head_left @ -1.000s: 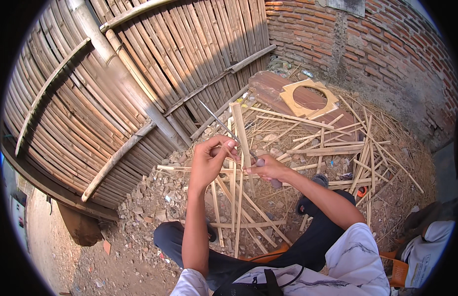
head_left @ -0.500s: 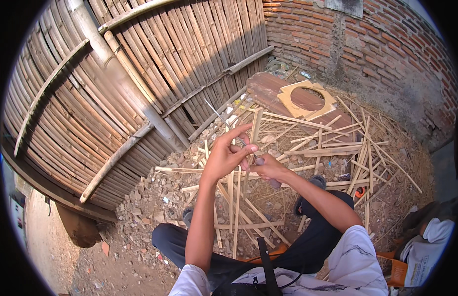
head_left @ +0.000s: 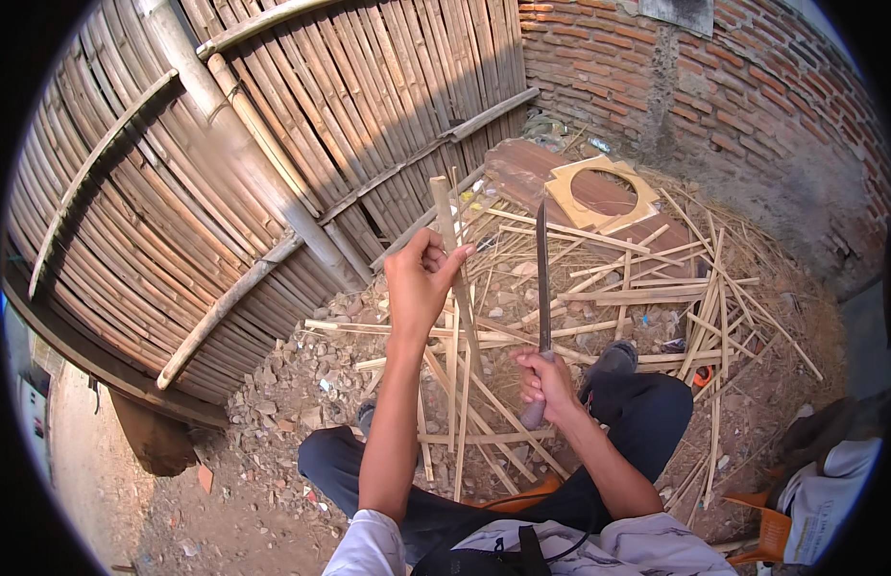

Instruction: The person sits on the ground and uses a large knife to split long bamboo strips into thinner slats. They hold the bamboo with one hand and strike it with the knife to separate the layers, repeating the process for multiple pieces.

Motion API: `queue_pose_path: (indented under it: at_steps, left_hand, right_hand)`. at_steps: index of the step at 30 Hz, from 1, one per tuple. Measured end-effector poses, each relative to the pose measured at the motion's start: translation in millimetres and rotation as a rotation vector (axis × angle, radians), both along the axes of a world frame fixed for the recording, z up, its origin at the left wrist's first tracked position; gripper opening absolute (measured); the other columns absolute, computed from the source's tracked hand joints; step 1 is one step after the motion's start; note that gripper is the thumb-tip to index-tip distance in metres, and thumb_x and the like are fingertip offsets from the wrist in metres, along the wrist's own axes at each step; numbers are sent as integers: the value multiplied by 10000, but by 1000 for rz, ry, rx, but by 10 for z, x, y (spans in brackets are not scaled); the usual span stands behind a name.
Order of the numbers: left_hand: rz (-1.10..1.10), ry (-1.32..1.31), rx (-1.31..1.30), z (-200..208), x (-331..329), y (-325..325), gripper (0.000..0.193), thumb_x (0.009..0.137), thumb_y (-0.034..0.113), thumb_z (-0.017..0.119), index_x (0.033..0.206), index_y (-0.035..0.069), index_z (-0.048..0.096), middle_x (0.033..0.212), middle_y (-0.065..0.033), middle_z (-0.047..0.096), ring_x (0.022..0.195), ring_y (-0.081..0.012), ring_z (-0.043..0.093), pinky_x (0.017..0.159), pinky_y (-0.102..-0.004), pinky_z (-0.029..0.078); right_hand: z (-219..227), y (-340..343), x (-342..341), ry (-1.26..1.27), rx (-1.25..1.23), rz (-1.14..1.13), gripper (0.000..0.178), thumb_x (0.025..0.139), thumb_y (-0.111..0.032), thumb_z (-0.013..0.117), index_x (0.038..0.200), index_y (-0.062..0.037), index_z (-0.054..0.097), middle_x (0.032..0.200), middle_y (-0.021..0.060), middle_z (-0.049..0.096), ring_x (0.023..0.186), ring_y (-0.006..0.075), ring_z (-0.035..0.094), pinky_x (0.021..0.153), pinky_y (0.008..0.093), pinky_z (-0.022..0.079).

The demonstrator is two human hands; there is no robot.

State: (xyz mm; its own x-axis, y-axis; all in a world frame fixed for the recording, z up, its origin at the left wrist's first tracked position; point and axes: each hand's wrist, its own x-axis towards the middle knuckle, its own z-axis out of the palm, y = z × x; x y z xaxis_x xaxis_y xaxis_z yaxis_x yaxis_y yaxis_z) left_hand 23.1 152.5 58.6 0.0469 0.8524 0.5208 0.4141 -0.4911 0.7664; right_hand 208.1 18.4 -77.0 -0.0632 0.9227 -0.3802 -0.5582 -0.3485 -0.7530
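- Wooden strip (head_left: 464, 307) is near the middle of the view, nearly upright, its top leaning toward eleven o'clock.
- The left hand (head_left: 421, 278) has its grip pinched on this strip, between thumb and curled fingers.
- The right hand (head_left: 551, 384), at four o'clock from the left one, has its grip clenched around the handle of a knife (head_left: 544, 288); the blade points to twelve o'clock, apart from the strip.
- Toward three o'clock, loose strips (head_left: 657, 291) lie on the ground.
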Motion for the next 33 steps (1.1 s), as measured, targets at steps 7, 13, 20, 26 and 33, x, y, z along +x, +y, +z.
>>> queue_pose_path:
  at_steps: [7,13,20,26,33]
  left_hand:
    - [37,65,61,-7,53,-12,310,873,228,851,847,-23,671,598,-11,570,578,-80,520,551,-268,442]
    - [63,86,80,-1,-20,41,314,864,256,856,839,-7,686,602,-9,542,593,-85,483,545,-275,410]
    - [102,123,98,25,-7,76,316,846,241,859,842,-26,692,627,-53,500,573,-148,429,541,-336,368]
    - [65,160,83,53,-10,50,389,818,283,877,820,-39,658,673,-66,521,593,-174,457,558,-361,391]
    - [-172,191,253,21,-62,60,307,864,242,838,878,4,643,812,-46,587,710,-143,532,666,-309,441]
  right_hand:
    - [-386,-783,66,-104,42,329,235,883,21,538,1088,35,652,562,-43,439,419,44,368,395,240,282]
    - [-384,-1104,161,-142,59,345,305,847,61,511,1115,66,655,559,-45,458,426,35,391,399,234,268]
    - [-333,-1181,388,-257,45,493,336,829,58,508,1118,47,679,551,-41,480,424,39,408,407,242,287]
    - [-292,-1074,324,-268,13,474,336,841,39,510,1127,34,687,553,-35,474,424,50,409,410,246,292]
    - [-381,-665,119,-19,-184,463,335,917,-27,534,1236,32,618,601,-54,437,425,39,361,407,221,288]
